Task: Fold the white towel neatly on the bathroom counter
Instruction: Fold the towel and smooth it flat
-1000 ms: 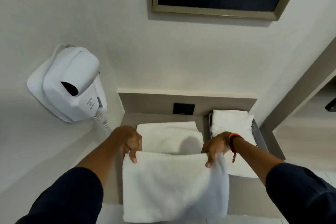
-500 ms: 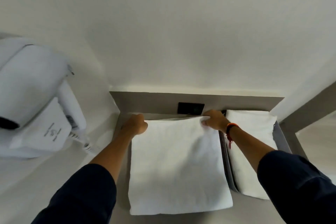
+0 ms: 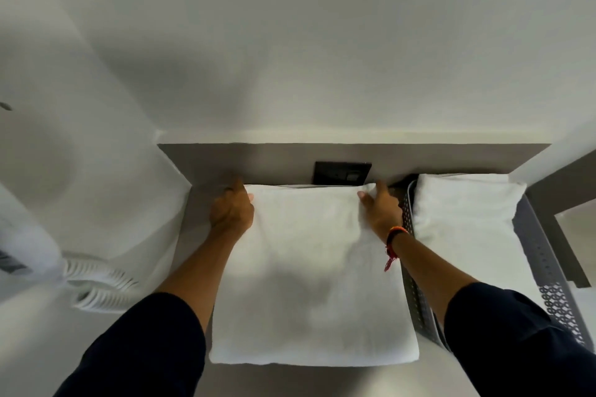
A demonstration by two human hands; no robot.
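The white towel (image 3: 309, 284) lies folded into a thick rectangle on the grey bathroom counter (image 3: 322, 380), its far edge against the back ledge. My left hand (image 3: 232, 209) is at the towel's far left corner, fingers curled round the edge. My right hand (image 3: 380, 206), with a red and black band at the wrist, grips the far right corner, thumb on top. Both forearms reach over the towel's sides, and the fingertips are hidden under the cloth.
A grey perforated basket (image 3: 545, 267) stands right of the towel and holds another folded white towel (image 3: 467, 219). A black socket plate (image 3: 342, 172) sits on the back ledge. A white wall hair dryer's coiled cord (image 3: 96, 284) hangs at left.
My hands carried the towel's near edge up and over to the far edge, doubling it. The view has moved closer and lower, and the hair dryer has slid out of frame to the left.
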